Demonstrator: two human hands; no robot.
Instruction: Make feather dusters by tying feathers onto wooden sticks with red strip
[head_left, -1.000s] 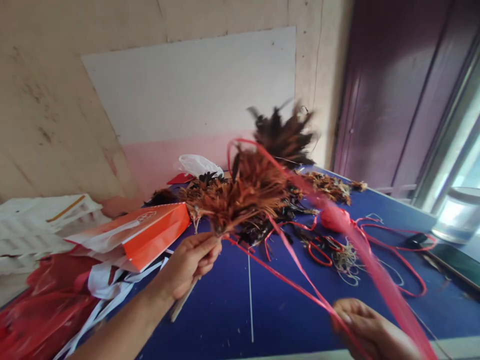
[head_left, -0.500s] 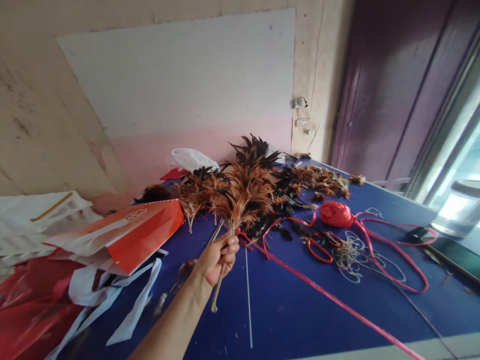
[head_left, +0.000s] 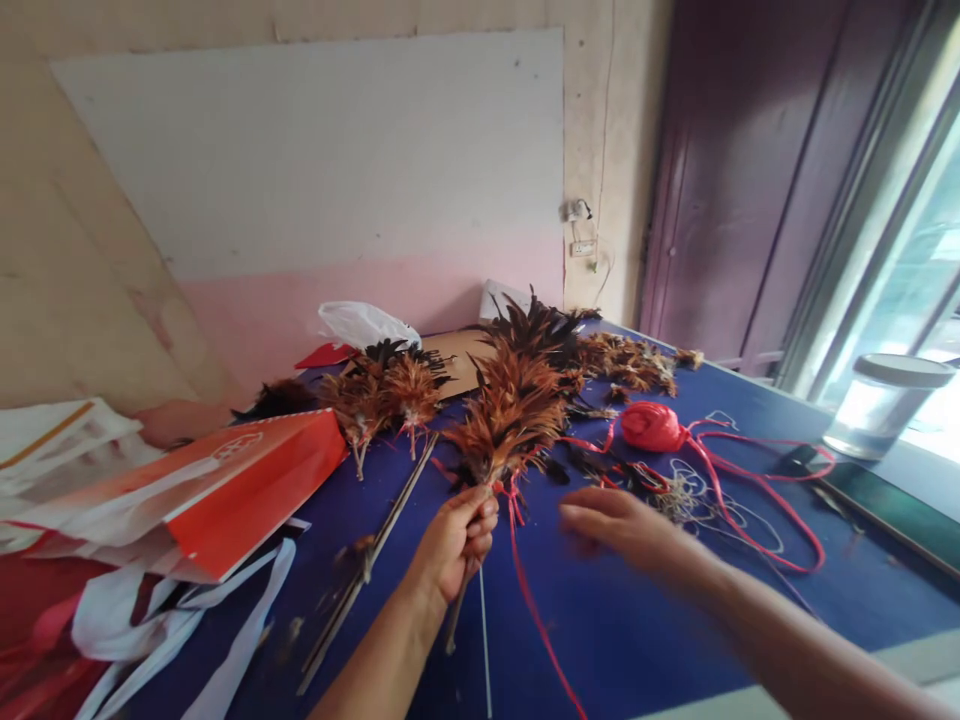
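Observation:
My left hand (head_left: 459, 545) is wrapped round the stick of a feather duster (head_left: 517, 410), whose brown and black feathers point away from me. The stick's lower end sticks out below the fist. A red plastic string (head_left: 525, 570) hangs from the base of the feathers, slack, and trails toward me over the table. To the right, my right hand (head_left: 600, 515) hovers over the blue table, blurred by motion, with its fingers hard to make out. Just beyond it are scissors (head_left: 651, 478) with red handles, partly hidden, and a tangle of pale thread (head_left: 686, 495).
A red string ball (head_left: 651, 427) lies at right, with a lidded clear jar (head_left: 881, 405) beyond it. Loose feathers (head_left: 630, 360) cover the back. At left are an orange paper bag (head_left: 262, 500), finished-looking feather bunches (head_left: 412, 390) and thin sticks (head_left: 375, 550) on the blue table (head_left: 600, 640).
My right hand has come into view from the right. The red string, taut toward the lower right before, now hangs loose. The view has shifted, and the sticks at left show more fully.

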